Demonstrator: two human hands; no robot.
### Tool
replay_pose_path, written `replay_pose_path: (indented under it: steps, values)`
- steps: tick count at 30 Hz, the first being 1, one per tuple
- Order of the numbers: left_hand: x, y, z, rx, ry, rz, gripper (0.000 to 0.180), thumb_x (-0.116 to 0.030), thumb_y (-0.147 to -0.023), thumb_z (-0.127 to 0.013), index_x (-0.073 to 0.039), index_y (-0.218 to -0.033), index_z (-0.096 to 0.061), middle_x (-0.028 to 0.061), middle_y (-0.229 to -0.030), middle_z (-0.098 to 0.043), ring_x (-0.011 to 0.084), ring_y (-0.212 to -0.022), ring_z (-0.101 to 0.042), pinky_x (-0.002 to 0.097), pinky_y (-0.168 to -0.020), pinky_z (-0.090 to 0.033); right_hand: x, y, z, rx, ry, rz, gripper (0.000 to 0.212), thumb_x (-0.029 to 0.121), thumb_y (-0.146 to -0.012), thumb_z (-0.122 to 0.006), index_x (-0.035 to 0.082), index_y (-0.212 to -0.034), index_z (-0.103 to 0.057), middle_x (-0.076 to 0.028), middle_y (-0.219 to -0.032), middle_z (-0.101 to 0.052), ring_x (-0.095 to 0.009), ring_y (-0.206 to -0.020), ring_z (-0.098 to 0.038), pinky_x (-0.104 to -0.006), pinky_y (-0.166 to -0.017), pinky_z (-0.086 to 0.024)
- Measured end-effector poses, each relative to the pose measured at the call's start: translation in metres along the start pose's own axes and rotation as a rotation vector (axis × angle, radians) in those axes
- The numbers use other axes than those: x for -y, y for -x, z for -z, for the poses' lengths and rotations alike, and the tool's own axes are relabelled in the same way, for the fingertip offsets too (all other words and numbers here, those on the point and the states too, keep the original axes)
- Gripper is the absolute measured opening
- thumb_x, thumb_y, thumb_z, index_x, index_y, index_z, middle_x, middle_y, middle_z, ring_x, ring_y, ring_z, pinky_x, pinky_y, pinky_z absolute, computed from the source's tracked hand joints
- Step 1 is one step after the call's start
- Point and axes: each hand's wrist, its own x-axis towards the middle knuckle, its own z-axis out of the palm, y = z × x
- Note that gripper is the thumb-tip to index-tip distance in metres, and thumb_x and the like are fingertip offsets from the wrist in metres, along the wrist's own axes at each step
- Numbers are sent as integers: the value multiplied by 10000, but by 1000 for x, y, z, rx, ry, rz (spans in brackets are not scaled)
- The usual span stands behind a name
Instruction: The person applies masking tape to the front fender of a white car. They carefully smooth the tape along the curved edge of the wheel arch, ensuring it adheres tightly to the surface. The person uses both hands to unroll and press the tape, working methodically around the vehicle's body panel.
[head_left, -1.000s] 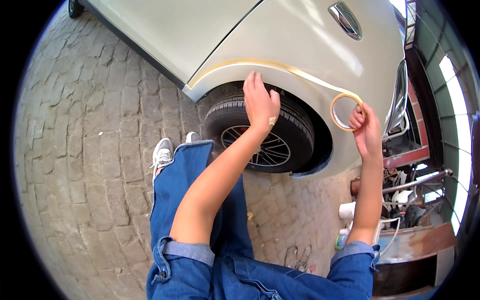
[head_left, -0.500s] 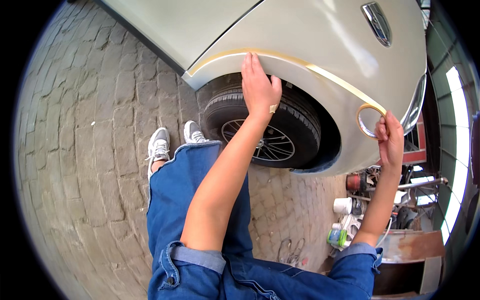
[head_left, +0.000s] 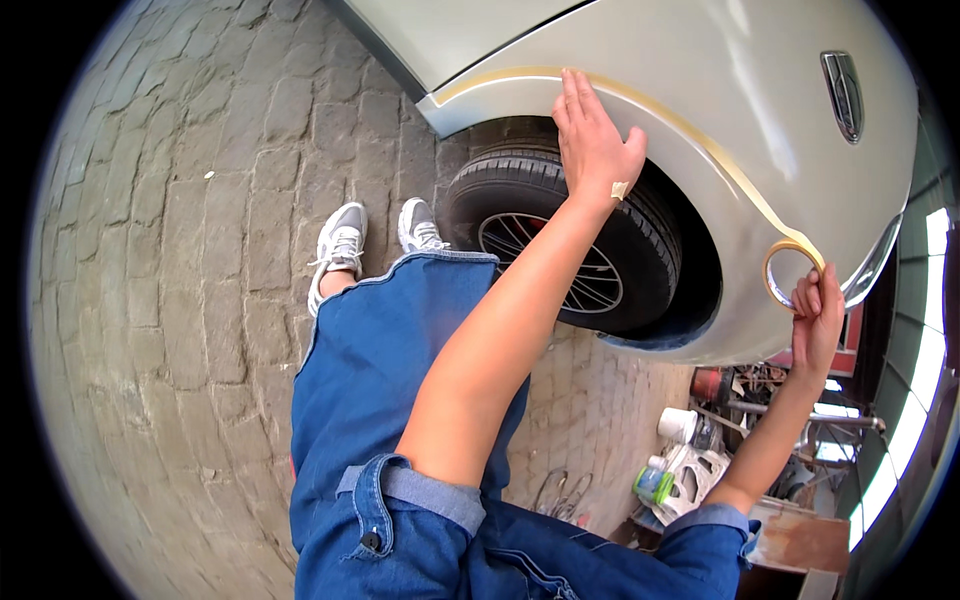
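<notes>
A strip of yellowish masking tape (head_left: 690, 128) runs along the wheel arch of a pale silver-beige car fender (head_left: 740, 90). My left hand (head_left: 597, 140) lies on the arch edge above the tyre, fingers stretched out and their tips at the tape. A small tape scrap (head_left: 620, 190) sticks to that wrist. Farther right, near the headlight, my right hand (head_left: 818, 310) pinches the tape roll (head_left: 768, 278) by its edge. The strip runs from the roll back to the arch. Below the arch is the black tyre (head_left: 510, 185) with a spoked wheel.
Brick paving (head_left: 200, 330) spreads at left, with my grey-white shoes (head_left: 342, 235) beside the wheel. At lower right stand a white tub (head_left: 678, 425), a green-banded container (head_left: 653, 484), a red can (head_left: 708, 383) and clutter. A cable (head_left: 563, 495) lies on the ground.
The view has shifted, so the car sits farther right and higher. The strip between arch and roll now bends more along the arch. Both hands keep roughly their places on the car.
</notes>
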Motion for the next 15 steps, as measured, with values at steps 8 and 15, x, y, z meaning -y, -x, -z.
replay_pose_path:
  steps: [8,15]
  values:
    - [-19,31,-10,48,28,6,903,-211,-809,-652,122,-1495,-168,299,-1587,-149,425,-1485,-156,463,-1198,-249,11,2,1,11,26,-18,331,291,-1054,-506,-1,-939,-610,70,-558,-339,-31,-532,-269,-231,-512,-208]
    - [-16,34,-14,-16,37,-38,853,-204,-825,-675,138,-1465,-227,322,-1550,-226,460,-1438,-233,484,-1185,-262,10,5,-11,-97,73,4,296,264,-1043,-527,-3,-948,-611,56,-608,-376,-45,-578,-298,-236,-544,-240]
